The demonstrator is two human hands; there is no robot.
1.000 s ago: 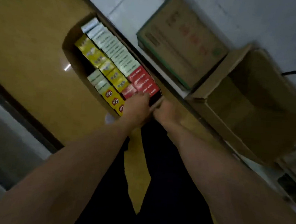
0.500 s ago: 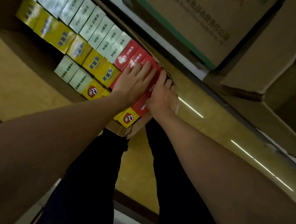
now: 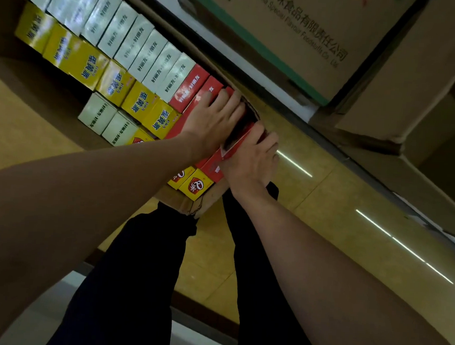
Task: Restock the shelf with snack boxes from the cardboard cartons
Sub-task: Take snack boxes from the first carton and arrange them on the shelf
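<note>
Two hands at carton (image 3: 205, 205) end | left hand (image 3: 211, 122) flat, fingers straight on red boxes (image 3: 190, 89) | right hand (image 3: 251, 158) gripped tilted red box (image 3: 236, 143) | judged light, stiff, glossy; hold by long side faces

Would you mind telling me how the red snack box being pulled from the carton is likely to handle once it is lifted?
The red snack box looks like thin glossy card, so probably light but slightly slippery. Packed tightly between neighbours, it may drag on them. The right hand grips its end; squeezing hard could dent it.
</note>
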